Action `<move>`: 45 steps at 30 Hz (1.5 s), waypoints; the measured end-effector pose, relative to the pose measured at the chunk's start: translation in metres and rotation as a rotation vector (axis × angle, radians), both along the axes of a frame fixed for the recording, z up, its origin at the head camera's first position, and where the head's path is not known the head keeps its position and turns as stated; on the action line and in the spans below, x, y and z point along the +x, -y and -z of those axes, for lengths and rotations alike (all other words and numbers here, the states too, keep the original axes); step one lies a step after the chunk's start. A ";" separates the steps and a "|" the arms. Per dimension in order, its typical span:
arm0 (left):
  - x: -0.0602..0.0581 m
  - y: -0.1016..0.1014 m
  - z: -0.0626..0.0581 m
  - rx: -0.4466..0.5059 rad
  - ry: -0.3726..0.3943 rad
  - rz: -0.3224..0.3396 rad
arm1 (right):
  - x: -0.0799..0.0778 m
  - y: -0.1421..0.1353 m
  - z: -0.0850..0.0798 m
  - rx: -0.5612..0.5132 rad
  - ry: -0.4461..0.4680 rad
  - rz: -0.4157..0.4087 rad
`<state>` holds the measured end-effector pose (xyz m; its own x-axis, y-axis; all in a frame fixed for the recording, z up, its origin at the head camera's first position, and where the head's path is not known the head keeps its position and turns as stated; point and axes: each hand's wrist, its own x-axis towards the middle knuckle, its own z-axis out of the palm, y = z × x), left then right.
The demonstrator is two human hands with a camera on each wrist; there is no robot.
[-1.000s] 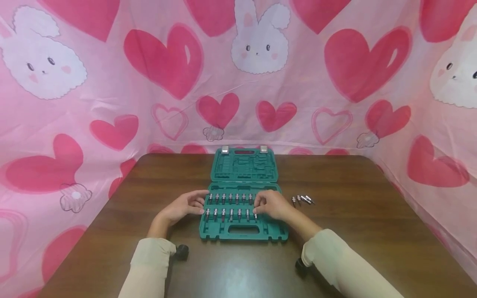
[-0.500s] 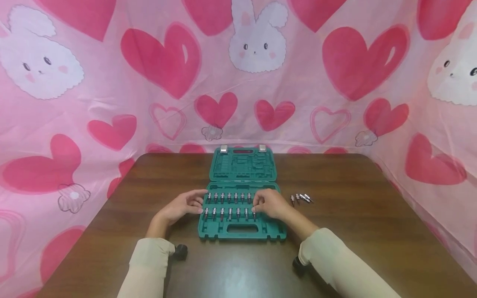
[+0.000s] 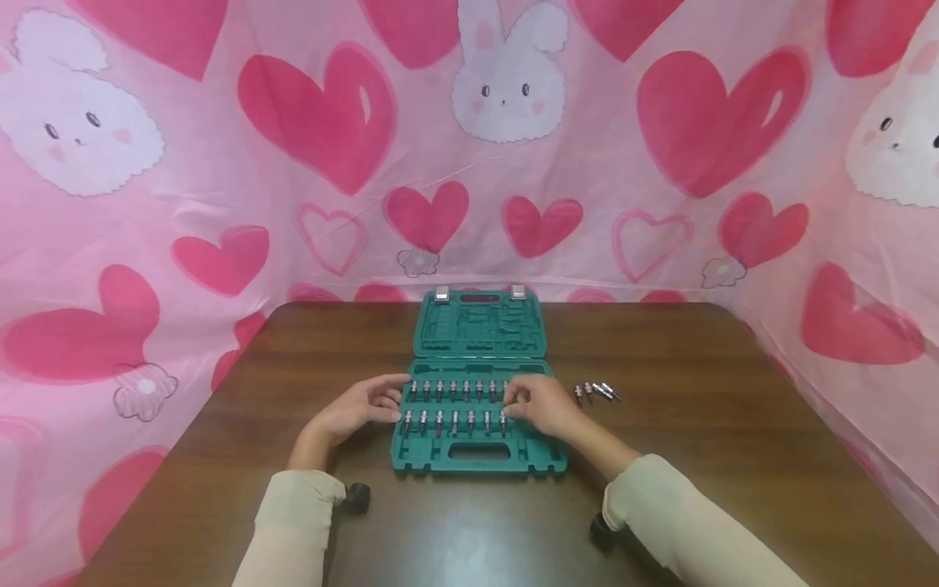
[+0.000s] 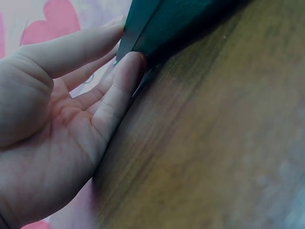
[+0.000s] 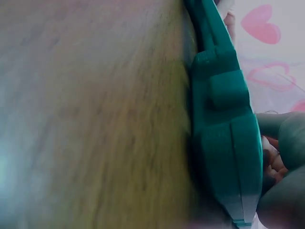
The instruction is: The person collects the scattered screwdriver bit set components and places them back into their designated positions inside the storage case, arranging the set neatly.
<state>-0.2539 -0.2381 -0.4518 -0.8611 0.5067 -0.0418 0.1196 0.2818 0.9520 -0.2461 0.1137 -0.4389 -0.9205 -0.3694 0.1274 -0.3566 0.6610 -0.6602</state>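
A green socket case (image 3: 480, 463) lies open on the table, its lid tilted up at the back. Two rows of silver bit sockets (image 3: 455, 421) sit in its tray. My left hand (image 3: 359, 408) rests on the case's left edge; in the left wrist view, thumb and fingers touch its side (image 4: 157, 28). Over the right part of the tray is my right hand (image 3: 543, 403), fingers bent, thumb beside the last bit socket (image 3: 503, 421) of the front row. No object shows between its fingertips. The right wrist view shows mostly the case's side (image 5: 224, 148), with the hand partly hidden behind it.
Several loose bit sockets (image 3: 597, 393) lie on the brown wooden table (image 3: 469, 530) to the right of the case. A pink cloth (image 3: 469, 228) with hearts and rabbits hangs behind and on both sides. Black wrist devices (image 3: 357, 498) stick out below the sleeves.
My right hand has let go of the last bit socket in the front row and drawn slightly right. That socket now shows more fully in its slot. The left hand stays on the case's edge.
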 end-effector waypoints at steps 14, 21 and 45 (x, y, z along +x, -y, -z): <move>-0.004 -0.007 0.002 -0.025 0.023 0.002 | 0.003 -0.050 -0.007 -0.058 -0.103 0.067; -0.002 -0.007 0.001 -0.027 0.018 -0.001 | 0.000 -0.071 -0.008 -0.085 -0.078 0.096; 0.000 0.000 -0.003 -0.002 0.028 -0.019 | -0.023 -0.122 0.001 -0.033 -0.085 0.167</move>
<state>-0.2543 -0.2379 -0.4486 -0.8691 0.4900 -0.0674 0.0873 0.2860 0.9542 -0.2690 0.2359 -0.4402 -0.9542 -0.2064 0.2168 -0.2989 0.6946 -0.6544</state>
